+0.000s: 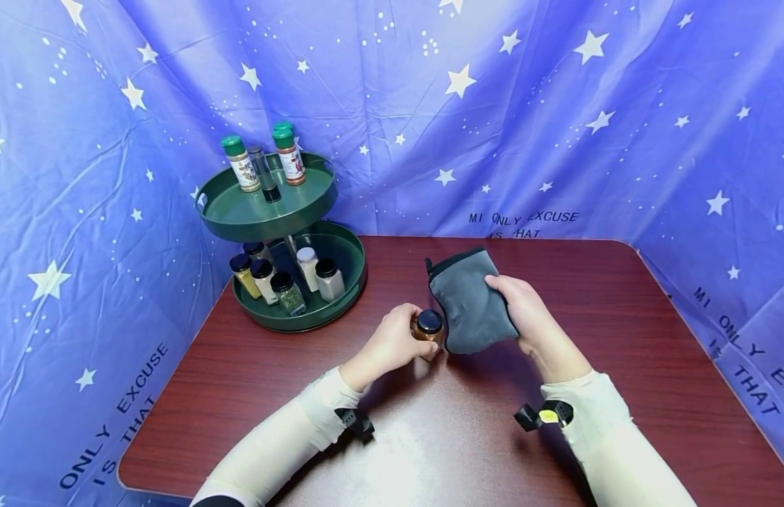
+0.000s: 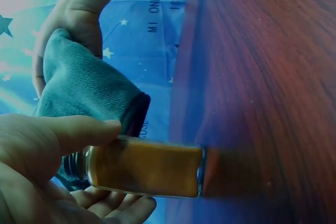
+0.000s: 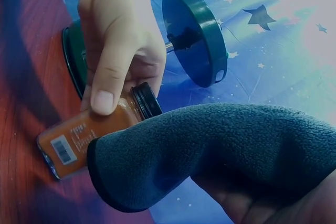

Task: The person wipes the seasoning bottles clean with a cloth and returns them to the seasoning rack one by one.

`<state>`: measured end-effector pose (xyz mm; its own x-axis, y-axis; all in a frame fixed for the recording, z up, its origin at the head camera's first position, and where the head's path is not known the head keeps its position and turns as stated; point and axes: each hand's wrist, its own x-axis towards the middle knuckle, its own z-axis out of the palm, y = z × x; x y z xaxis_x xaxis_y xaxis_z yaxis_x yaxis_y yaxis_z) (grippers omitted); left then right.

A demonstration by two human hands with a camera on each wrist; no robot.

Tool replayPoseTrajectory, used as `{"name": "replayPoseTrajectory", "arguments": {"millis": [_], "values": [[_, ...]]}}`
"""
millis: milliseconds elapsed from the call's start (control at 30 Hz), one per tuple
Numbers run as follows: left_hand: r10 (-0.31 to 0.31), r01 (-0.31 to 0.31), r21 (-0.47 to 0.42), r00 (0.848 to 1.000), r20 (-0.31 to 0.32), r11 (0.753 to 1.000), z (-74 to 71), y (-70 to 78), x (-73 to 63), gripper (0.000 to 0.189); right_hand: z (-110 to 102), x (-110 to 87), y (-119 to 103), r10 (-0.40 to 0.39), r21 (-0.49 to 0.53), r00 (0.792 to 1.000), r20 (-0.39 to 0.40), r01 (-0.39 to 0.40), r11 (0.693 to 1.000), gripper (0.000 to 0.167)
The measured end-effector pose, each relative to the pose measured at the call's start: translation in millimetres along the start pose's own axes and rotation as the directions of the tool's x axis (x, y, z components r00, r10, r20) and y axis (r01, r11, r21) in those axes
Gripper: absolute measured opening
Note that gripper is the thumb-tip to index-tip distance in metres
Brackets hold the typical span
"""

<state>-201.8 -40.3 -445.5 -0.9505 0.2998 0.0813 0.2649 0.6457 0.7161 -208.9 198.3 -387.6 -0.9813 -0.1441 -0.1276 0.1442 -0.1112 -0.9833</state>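
My left hand (image 1: pixel 390 343) grips a square glass spice jar (image 2: pixel 149 169) of orange-brown powder, its thumb on one side and fingers on the other. The jar has a black lid (image 1: pixel 429 321), and a barcode label (image 3: pixel 64 149) shows in the right wrist view. Its base is close over the tabletop. My right hand (image 1: pixel 525 310) holds a grey cloth (image 1: pixel 473 303) with black edging, thumb on top and the other fingers mostly hidden behind it. The cloth's near edge hangs right beside the jar and overlaps it in the right wrist view.
A two-tier green turntable rack (image 1: pixel 265 229) stands at the back left. Green-capped shakers (image 1: pixel 291 158) are on its upper tray; several black-lidded jars (image 1: pixel 289 294) and a white-lidded jar (image 1: pixel 307 267) fill the lower one. The brown table (image 1: pixel 595 296) meets a starry blue curtain (image 1: pixel 392 105).
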Motion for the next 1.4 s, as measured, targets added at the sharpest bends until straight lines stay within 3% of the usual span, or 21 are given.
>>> {"name": "replayPoseTrajectory", "arguments": {"millis": [200, 400, 633, 833, 1000, 1133, 1267, 1400], "values": [[0.031, -0.032, 0.028, 0.999, 0.034, 0.999, -4.8, 2.3, -0.1, 0.053, 3.0, -0.7, 1.7, -0.003, -0.076, 1.000, 0.009, 0.003, 0.997, 0.026], [0.031, -0.031, 0.068, 1.000, 0.000, 0.997, -5.3, 3.9, -1.9, 0.045, 10.6, -3.1, 3.3, 0.016, -0.092, 1.000, 0.011, -0.014, 0.996, 0.023], [0.057, -0.055, 0.086, 0.998, -0.023, 0.995, -4.2, 3.9, -1.4, 0.039, 23.0, -9.4, 8.6, 0.014, -0.124, 0.997, 0.075, -0.005, 0.992, 0.024], [0.074, -0.071, 0.075, 0.997, -0.034, 0.995, -3.9, 3.4, -0.7, 0.037, 25.2, 0.5, 26.0, 0.051, -0.094, 0.998, 0.027, -0.048, 0.994, 0.025], [0.065, -0.063, 0.060, 0.997, -0.032, 0.996, -2.7, 1.8, -1.5, 0.037, 26.6, 11.6, 46.4, 0.101, -0.237, 0.995, -0.001, -0.098, 0.967, 0.026], [0.059, -0.057, 0.047, 0.998, -0.034, 0.997, -1.5, 0.8, -1.6, 0.037, 29.7, 13.1, 51.6, 0.131, -0.291, 0.989, 0.060, -0.108, 0.951, 0.031], [0.057, -0.056, 0.046, 0.998, -0.034, 0.997, -1.3, 0.0, -1.1, 0.037, 31.6, 4.6, 39.7, 0.094, -0.306, 0.992, 0.087, -0.063, 0.950, 0.033], [0.054, -0.053, 0.044, 0.998, -0.029, 0.998, -2.6, 0.8, -0.3, 0.033, 33.7, -7.3, 20.5, -0.007, -0.355, 0.998, 0.069, 0.031, 0.934, 0.027]]}}
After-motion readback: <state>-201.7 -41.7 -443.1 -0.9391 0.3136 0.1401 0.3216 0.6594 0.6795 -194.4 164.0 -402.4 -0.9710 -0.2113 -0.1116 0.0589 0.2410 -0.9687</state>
